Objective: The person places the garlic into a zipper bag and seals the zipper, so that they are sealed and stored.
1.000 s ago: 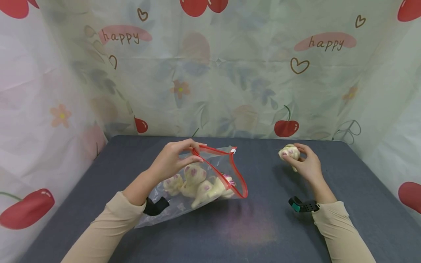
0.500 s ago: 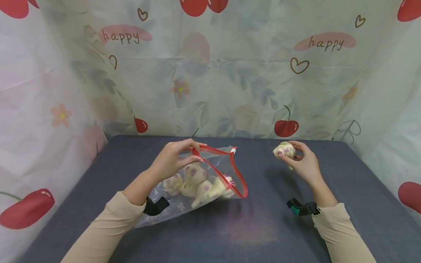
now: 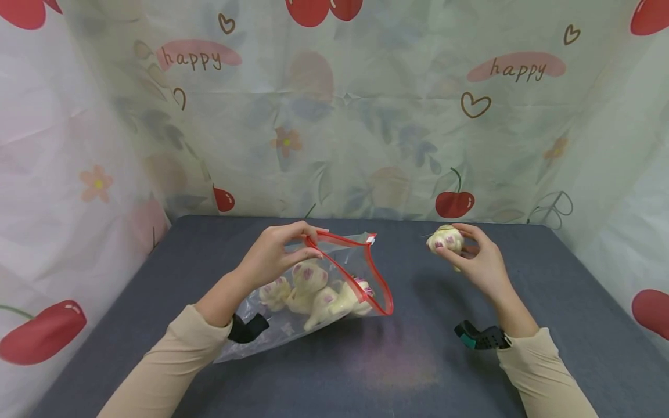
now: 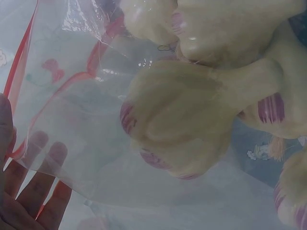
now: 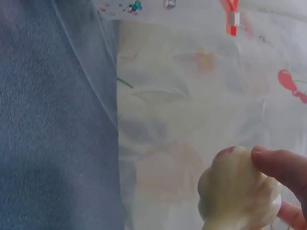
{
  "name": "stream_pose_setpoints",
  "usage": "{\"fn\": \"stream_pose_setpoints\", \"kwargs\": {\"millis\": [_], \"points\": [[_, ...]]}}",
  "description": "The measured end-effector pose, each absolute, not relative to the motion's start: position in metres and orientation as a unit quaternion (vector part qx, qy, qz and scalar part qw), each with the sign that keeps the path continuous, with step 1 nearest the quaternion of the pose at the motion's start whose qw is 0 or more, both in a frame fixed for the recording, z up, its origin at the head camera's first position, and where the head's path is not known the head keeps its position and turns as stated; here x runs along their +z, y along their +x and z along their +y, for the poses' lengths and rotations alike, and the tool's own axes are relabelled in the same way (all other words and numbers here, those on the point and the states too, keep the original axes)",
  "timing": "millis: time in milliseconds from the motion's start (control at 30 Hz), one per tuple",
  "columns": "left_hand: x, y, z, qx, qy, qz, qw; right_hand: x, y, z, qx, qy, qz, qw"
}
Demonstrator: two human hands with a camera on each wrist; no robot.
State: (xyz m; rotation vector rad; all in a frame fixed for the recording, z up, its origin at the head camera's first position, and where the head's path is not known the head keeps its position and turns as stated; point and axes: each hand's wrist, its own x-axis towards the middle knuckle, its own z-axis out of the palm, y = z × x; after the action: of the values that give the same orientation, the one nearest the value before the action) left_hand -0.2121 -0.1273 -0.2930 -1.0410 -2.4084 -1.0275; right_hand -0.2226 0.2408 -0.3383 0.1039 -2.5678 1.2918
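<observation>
- One garlic bulb is pinched in our right hand, thumb on the near side and fingers on the far side, so its rounded body looks securely held while much of the surface stays uncovered.
- We have it raised above the table, well apart from the bag, with nothing else touching it.
- Our left hand grips the red-edged rim of a clear zip bag; the left-wrist view shows some fingertips through the plastic.
- That grasp seems meant to hold the limp mouth apart, since the film would probably sag together if we let go.
- The mouth gapes towards our right side, which leaves it facing the loose bulb; a white slider sits at the far end of the zip.
- Several more bulbs lie heaped inside, and we judge their weight helps steady the bag.
- Beneath everything is the dark table, with a cherry-printed cloth hanging behind it.
</observation>
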Motion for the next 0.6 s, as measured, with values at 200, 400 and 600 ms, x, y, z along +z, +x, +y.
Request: {"fn": "stream_pose_setpoints", "kwargs": {"millis": [200,400,600], "points": [[-0.293,-0.212,-0.127,-0.360,-0.364,-0.844,0.160,-0.334,-0.216,0.232,0.448,0.053,-0.883,0.130],[-0.295,-0.213,-0.128,-0.364,-0.366,-0.842,0.158,-0.330,-0.211,0.225,0.452,0.071,-0.880,0.128],[-0.295,-0.213,-0.127,-0.360,-0.367,-0.842,0.163,-0.325,-0.205,0.216,0.463,0.087,-0.873,0.126]]}}
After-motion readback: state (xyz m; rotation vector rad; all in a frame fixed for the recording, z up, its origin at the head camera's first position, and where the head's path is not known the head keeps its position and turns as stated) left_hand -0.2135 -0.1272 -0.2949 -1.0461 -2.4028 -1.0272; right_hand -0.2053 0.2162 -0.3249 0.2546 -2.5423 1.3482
